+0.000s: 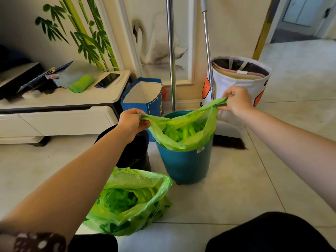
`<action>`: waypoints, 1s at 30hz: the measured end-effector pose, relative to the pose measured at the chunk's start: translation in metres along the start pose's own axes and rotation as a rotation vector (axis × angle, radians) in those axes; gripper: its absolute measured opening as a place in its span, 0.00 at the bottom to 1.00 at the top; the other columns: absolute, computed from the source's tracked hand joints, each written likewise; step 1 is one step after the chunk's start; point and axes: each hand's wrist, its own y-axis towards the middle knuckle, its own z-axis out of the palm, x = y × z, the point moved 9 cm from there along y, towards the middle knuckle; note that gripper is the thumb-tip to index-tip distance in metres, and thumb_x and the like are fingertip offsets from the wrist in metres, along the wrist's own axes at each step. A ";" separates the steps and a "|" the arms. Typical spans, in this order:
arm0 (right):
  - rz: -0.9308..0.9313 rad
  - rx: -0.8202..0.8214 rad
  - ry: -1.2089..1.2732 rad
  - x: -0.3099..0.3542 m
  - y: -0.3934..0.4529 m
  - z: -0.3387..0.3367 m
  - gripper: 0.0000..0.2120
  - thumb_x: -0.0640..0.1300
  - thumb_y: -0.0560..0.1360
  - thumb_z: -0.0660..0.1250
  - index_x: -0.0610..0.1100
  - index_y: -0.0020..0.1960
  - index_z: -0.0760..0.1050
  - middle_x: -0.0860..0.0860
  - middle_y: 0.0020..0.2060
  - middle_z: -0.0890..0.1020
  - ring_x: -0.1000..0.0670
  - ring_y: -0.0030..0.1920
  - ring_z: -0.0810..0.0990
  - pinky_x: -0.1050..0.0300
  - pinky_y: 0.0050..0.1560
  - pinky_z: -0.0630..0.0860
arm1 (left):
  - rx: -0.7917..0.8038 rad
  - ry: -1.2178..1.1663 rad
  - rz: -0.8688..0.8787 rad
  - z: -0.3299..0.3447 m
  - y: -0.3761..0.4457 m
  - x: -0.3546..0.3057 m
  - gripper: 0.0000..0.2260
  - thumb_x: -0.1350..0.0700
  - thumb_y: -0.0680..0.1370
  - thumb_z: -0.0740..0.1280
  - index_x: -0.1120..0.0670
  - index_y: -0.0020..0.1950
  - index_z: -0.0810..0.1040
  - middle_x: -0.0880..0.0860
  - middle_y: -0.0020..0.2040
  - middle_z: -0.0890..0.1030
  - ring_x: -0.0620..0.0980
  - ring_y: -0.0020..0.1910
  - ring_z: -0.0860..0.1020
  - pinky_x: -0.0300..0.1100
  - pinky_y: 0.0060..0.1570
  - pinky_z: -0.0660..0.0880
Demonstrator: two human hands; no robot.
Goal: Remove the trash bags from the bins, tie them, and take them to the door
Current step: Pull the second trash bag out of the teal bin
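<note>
- Both arms reach out straight over the floor.
- The left hand (131,122) pinches the left edge of the green bag (183,128), fingers curled tight.
- The right hand (236,101) pinches the right edge, held higher, fingers curled too.
- The bag is pulled wide between them and still sits in the blue bin (185,166).
- The bin has a small white sticker (200,149); its print is too tiny to read.
- The bag is thin, shiny and crinkly. The bin is round and smooth.
- A second bag (131,202), open and full, sits on the tiles just beside the bin.
- A black bin (136,151) stands behind the left arm.
</note>
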 end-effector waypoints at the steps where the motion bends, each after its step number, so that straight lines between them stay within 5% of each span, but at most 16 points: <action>1: 0.001 -0.007 -0.006 0.002 -0.001 -0.002 0.18 0.28 0.76 0.57 0.43 0.32 0.71 0.38 0.54 0.77 0.35 0.52 0.81 0.56 0.28 0.81 | -0.008 0.015 -0.001 -0.001 -0.002 -0.001 0.17 0.72 0.78 0.51 0.58 0.37 0.73 0.59 0.37 0.76 0.54 0.32 0.77 0.43 0.35 0.81; 13: -0.045 -0.026 -0.039 0.019 -0.010 -0.006 0.17 0.29 0.76 0.58 0.44 0.33 0.72 0.38 0.54 0.78 0.36 0.53 0.81 0.48 0.44 0.83 | -0.061 0.021 0.057 -0.009 -0.008 -0.012 0.18 0.71 0.76 0.50 0.56 0.35 0.73 0.59 0.36 0.76 0.54 0.32 0.77 0.44 0.36 0.80; 19: -0.059 -0.069 0.019 0.029 -0.014 -0.007 0.14 0.28 0.76 0.56 0.40 0.38 0.74 0.42 0.49 0.76 0.39 0.46 0.82 0.60 0.30 0.82 | -0.068 -0.004 0.110 -0.009 -0.014 -0.027 0.18 0.71 0.76 0.50 0.57 0.36 0.73 0.59 0.36 0.74 0.53 0.30 0.76 0.40 0.31 0.80; 23: -0.111 -0.094 0.090 0.041 -0.015 -0.007 0.17 0.28 0.76 0.56 0.44 0.35 0.74 0.42 0.49 0.76 0.39 0.46 0.82 0.53 0.37 0.84 | -0.090 -0.025 0.148 -0.008 -0.018 -0.040 0.16 0.68 0.79 0.53 0.57 0.39 0.77 0.58 0.37 0.78 0.51 0.31 0.77 0.39 0.32 0.79; 30: -0.181 -0.093 0.122 0.080 -0.017 -0.003 0.20 0.28 0.75 0.54 0.47 0.32 0.72 0.39 0.51 0.79 0.40 0.47 0.82 0.56 0.32 0.83 | -0.081 -0.068 0.187 -0.005 -0.024 -0.070 0.12 0.63 0.81 0.56 0.55 0.47 0.79 0.56 0.41 0.78 0.49 0.32 0.78 0.38 0.32 0.79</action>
